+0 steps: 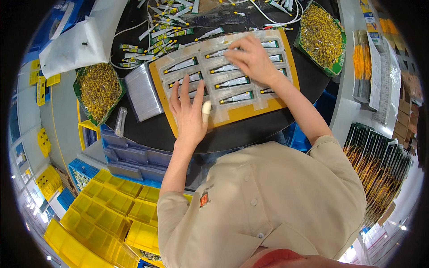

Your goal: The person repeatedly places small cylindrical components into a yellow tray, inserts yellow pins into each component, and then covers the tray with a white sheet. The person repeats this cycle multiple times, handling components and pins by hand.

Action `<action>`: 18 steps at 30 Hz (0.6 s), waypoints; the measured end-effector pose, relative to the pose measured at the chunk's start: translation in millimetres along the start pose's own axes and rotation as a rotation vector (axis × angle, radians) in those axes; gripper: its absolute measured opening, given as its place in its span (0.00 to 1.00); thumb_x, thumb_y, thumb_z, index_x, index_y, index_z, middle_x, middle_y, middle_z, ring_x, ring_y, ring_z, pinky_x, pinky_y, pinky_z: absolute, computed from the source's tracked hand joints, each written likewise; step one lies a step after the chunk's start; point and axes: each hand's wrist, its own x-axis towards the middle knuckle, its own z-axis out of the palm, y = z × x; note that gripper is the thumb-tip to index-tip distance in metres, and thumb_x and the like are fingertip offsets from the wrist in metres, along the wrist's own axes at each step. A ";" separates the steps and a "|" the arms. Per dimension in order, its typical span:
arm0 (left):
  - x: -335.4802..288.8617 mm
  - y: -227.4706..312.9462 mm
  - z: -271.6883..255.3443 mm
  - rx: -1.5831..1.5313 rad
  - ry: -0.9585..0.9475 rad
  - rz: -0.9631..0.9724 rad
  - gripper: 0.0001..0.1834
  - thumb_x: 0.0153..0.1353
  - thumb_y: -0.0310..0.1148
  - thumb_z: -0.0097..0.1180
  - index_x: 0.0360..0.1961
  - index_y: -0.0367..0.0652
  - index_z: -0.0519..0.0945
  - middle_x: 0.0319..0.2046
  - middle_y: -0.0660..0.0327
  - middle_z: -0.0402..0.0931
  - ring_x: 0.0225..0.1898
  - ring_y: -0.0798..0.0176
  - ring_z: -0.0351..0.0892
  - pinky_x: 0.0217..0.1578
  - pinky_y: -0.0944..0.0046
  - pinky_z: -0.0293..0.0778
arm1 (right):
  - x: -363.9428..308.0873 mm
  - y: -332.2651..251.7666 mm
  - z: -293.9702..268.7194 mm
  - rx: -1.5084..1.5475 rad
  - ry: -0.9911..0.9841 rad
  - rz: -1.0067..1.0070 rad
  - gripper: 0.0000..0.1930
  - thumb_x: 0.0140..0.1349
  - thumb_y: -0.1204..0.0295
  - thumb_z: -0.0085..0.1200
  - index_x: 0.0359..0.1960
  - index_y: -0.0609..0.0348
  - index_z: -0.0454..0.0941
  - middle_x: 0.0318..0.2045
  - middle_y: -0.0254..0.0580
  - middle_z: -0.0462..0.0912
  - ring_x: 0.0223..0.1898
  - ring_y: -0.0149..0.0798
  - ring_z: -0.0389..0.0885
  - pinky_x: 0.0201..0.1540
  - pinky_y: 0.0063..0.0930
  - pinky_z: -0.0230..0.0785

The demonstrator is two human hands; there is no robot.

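A clear moulded plastic tray (213, 96) lies on a yellow board (250, 117), with a small white-and-green squeeze tube (234, 82) and others like it in its slots, yellow tips to the left. My left hand (190, 114) rests palm down over the tray's left side, fingers spread, partly covering two tubes; a cream finger cot covers its thumb. At the top middle slot, my right hand (252, 60) reaches in with bent, separated fingers. Its fingertips are at the right end of a top-row tube (216, 54), and the contact is partly hidden.
Loose tubes (167, 33) lie heaped on the black round table (147, 136). Bags of yellow-tipped pieces sit at left (99, 91) and right (322, 35). Stacked clear plastic sheets (144, 94) touch the board's left side. Yellow bins (103, 201) stand below left.
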 end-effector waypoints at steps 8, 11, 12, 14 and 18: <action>84.9 3.1 24.6 0.130 -0.045 0.151 0.29 0.66 0.39 0.56 0.69 0.61 0.69 0.74 0.49 0.50 0.74 0.36 0.44 0.69 0.31 0.42 | -37.3 4.2 -38.4 -0.131 -0.152 -0.034 0.17 0.56 0.69 0.64 0.49 0.46 0.86 0.57 0.35 0.79 0.56 0.46 0.73 0.60 0.42 0.66; 100.9 2.2 28.5 0.206 -0.156 0.185 0.30 0.67 0.36 0.53 0.70 0.67 0.67 0.76 0.50 0.47 0.76 0.38 0.41 0.71 0.32 0.39 | -58.1 44.5 -87.4 -0.243 -0.118 0.079 0.13 0.55 0.73 0.62 0.43 0.48 0.86 0.52 0.39 0.82 0.53 0.46 0.79 0.58 0.43 0.68; 103.5 0.8 30.6 0.271 -0.145 0.203 0.30 0.67 0.37 0.54 0.70 0.66 0.68 0.75 0.51 0.48 0.75 0.39 0.43 0.71 0.33 0.40 | -71.0 69.0 -117.6 -0.319 -0.073 0.154 0.13 0.55 0.77 0.60 0.42 0.51 0.86 0.50 0.43 0.83 0.53 0.48 0.80 0.57 0.43 0.70; 106.9 -4.9 34.1 0.268 -0.115 0.241 0.29 0.67 0.39 0.54 0.70 0.66 0.68 0.75 0.51 0.49 0.75 0.40 0.43 0.71 0.34 0.41 | -121.5 121.7 -201.9 -0.695 0.166 0.328 0.12 0.58 0.75 0.58 0.43 0.53 0.86 0.49 0.48 0.83 0.52 0.52 0.80 0.54 0.41 0.73; 111.6 -19.0 30.6 0.035 -0.027 0.319 0.25 0.65 0.39 0.58 0.64 0.55 0.73 0.71 0.48 0.57 0.73 0.38 0.50 0.69 0.35 0.47 | -247.9 242.3 -355.0 -1.518 0.008 0.989 0.24 0.67 0.49 0.48 0.53 0.51 0.83 0.46 0.55 0.85 0.49 0.58 0.83 0.52 0.47 0.75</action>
